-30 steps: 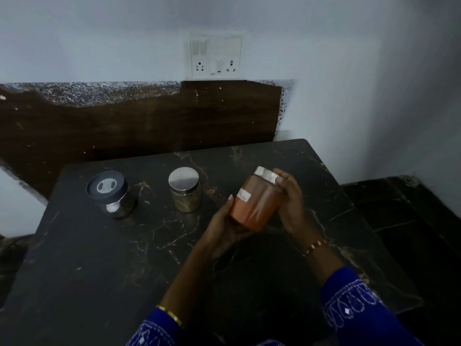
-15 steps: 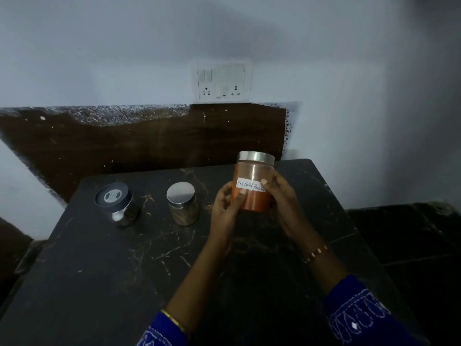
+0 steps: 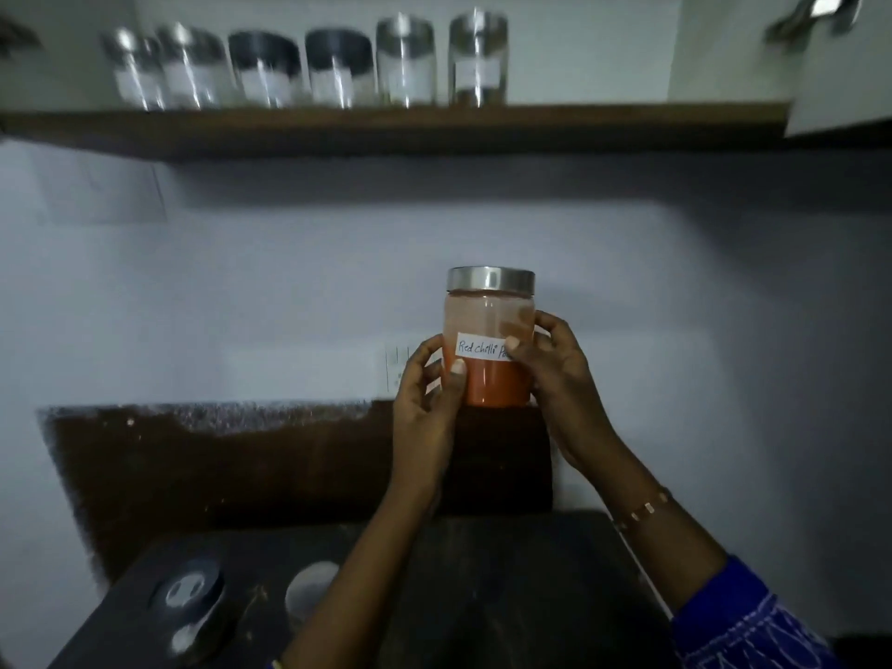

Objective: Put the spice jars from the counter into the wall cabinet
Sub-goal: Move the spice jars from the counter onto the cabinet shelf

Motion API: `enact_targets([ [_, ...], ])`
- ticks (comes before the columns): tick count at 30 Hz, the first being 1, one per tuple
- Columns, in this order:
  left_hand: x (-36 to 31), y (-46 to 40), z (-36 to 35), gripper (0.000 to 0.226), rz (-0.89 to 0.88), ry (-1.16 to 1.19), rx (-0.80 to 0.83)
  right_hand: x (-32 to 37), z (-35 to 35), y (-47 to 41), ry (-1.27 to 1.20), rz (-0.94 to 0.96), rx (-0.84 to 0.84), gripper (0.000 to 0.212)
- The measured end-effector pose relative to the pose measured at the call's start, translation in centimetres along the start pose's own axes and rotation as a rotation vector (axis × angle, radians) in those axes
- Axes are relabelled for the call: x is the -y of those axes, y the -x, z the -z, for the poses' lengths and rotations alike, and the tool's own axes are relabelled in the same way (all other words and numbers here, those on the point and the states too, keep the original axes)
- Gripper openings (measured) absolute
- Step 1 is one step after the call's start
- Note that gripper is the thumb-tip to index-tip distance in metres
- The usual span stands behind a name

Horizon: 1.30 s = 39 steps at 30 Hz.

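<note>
up on the wooden shelf (image 3: 386, 120) stand blurry jars (image 3: 309, 65) in a row. both hands, left (image 3: 425, 408) and right (image 3: 562, 379), hold the red chilli powder jar (image 3: 488, 338) upright in the air, above the dark tabletop (image 3: 482, 596).

Red chilli powder jar (image 3: 488, 338), steel lid, handwritten white label, is upright and up in the air below the cabinet shelf (image 3: 386, 123), where six blurry jars (image 3: 309, 65) stand in a row. Two more jars, a dark-lidded one (image 3: 186, 598) and a steel-lidded one (image 3: 311, 589), sit on the counter (image 3: 482, 596).
</note>
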<state>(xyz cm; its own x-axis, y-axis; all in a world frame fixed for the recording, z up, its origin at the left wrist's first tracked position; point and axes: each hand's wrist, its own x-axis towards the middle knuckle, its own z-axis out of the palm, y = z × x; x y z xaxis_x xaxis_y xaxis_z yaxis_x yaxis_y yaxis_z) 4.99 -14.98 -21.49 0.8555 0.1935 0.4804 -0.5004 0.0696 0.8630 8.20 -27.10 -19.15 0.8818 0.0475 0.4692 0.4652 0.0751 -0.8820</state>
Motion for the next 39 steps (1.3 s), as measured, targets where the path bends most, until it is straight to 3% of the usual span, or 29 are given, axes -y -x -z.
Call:
enact_targets([
  [5,-5.5,-6.3,-3.1,0.039,-0.238,-0.093,-0.018,6.8,1.0,-5.5,0.134,0.263,0.003,0.052],
  [11,-11.3,-13.6,-6.0,0.039,-0.438,-0.068,-0.042,14.0,2.3,-11.9,0.101,0.393,0.056,0.036],
  [15,-14.3,-18.3,-8.6,0.039,-0.531,-0.174,-0.076,16.3,3.2,-16.2,0.21,0.465,-0.095,0.054],
  [25,-14.5,-25.3,-12.2,0.042,-0.494,-0.518,-0.048,15.8,6.2,-24.1,0.443,0.463,-0.099,0.044],
  [30,-14.7,-28.1,-13.2,0.046,-0.38,-0.841,-0.008,15.9,6.2,-26.8,0.858,0.307,-0.146,0.049],
  [33,-14.9,-29.3,-14.3,0.041,-0.299,-1.043,0.046,15.6,6.0,-27.7,1.046,0.264,-0.216,0.037],
  [36,-15.3,-30.3,-15.0,0.036,-0.21,-1.184,0.145,15.3,6.1,-28.4,1.145,0.269,-0.281,0.031],
  [39,-15.0,-30.9,-15.2,0.032,-0.161,-1.177,0.209,15.4,6.2,-29.1,1.174,0.241,-0.273,0.029],
])
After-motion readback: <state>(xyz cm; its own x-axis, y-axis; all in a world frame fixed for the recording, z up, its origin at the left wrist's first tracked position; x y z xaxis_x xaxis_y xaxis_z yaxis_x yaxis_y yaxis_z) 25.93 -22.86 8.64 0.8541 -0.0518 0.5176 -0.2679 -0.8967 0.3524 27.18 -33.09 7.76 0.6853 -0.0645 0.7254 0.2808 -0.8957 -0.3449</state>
